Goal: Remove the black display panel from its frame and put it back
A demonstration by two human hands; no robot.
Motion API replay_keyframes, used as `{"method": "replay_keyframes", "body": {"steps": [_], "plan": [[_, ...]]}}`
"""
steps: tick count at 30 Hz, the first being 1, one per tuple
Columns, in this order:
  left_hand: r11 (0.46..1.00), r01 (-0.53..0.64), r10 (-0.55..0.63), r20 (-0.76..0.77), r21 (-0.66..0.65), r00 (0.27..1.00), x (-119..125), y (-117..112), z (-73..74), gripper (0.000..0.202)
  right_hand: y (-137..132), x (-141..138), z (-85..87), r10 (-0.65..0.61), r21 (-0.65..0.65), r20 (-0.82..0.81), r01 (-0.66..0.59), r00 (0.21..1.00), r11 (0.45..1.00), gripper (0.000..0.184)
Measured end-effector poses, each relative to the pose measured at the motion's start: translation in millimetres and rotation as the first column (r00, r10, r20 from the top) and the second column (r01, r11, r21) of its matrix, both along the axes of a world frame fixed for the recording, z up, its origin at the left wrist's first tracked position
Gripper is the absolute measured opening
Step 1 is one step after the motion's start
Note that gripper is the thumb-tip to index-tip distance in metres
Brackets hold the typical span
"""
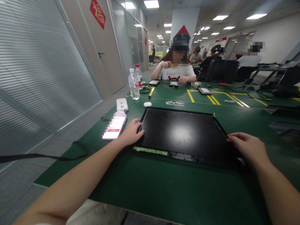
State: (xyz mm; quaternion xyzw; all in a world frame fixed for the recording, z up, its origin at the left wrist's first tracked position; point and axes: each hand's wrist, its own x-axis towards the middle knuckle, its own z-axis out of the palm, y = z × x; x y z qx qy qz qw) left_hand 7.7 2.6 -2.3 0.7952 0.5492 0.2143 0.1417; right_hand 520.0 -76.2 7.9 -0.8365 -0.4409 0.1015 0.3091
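A black LCD screen panel (180,132) lies face up on the green table in front of me. A narrow green circuit board (150,151) runs along part of its near edge. My left hand (134,132) holds the panel's left edge, with the fingers along the side and the thumb near the front. At the opposite side, my right hand (252,147) is closed on the right edge, thumb and fingers pinched together. The undersides of both grips are hidden.
Left of the panel lie a lit phone (114,126), a white power bank (122,104) and a white earbud case (147,104). Water bottles (134,85) stand behind them. Across the green table (178,190), a person (175,72) handles small devices. Cables (255,92) lie at the far right.
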Motion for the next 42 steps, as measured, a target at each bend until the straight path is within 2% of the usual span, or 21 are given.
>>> {"method": "replay_keyframes", "body": {"steps": [7,13,16,19,23,28,34,37,42], "plan": [[1.0,0.007,-0.007,-0.013,0.01,1.0,0.9,-0.7,-1.5,0.042,-0.3,-3.6,1.8,-0.014,-0.002,0.021,0.014,1.0,1.0,0.033],[1.0,0.018,-0.018,0.015,0.006,1.0,-0.9,-5.3,4.2,0.058,2.0,3.9,-7.4,0.018,0.041,0.085,-0.021,0.996,0.999,0.03],[0.995,0.098,-0.098,-0.028,-0.028,0.995,-3.5,-9.3,11.2,0.054,1.8,2.0,-6.1,-0.003,0.047,0.095,-0.001,0.996,0.999,0.03],[0.978,0.202,-0.205,-0.085,-0.052,0.975,-7.7,-12.4,19.7,0.049,0.7,-2.9,0.3,-0.009,-0.002,0.071,0.009,0.997,1.0,0.031],[0.958,0.282,-0.285,-0.085,-0.052,0.955,-15.2,-12.3,28.9,0.049,-0.6,-7.2,5.8,-0.008,-0.031,0.052,0.01,0.999,0.999,0.032],[0.944,0.311,-0.32,-0.068,-0.111,0.945,-22.1,-9.6,36.2,0.051,0.1,-1.5,-0.7,0.003,-0.008,0.034,-0.003,0.999,1.0,0.032],[0.915,0.36,-0.395,-0.224,-0.181,0.891,-24.6,-10.3,45.2,0.056,3.0,7.5,-8.7,0.013,0.018,0.056,-0.014,0.998,1.0,0.031],[0.911,0.355,-0.404,-0.28,-0.211,0.871,-24.2,-11.1,48.1,0.06,2.7,4.1,-6.1,0.002,0.028,0.057,-0.003,0.998,1.0,0.031],[0.905,0.371,-0.419,-0.286,-0.21,0.862,-20.5,-14.4,51.1,0.054,-0.1,-8.2,4.2,-0.034,0.001,0.035,0.034,0.999,0.999,0.029]]}}
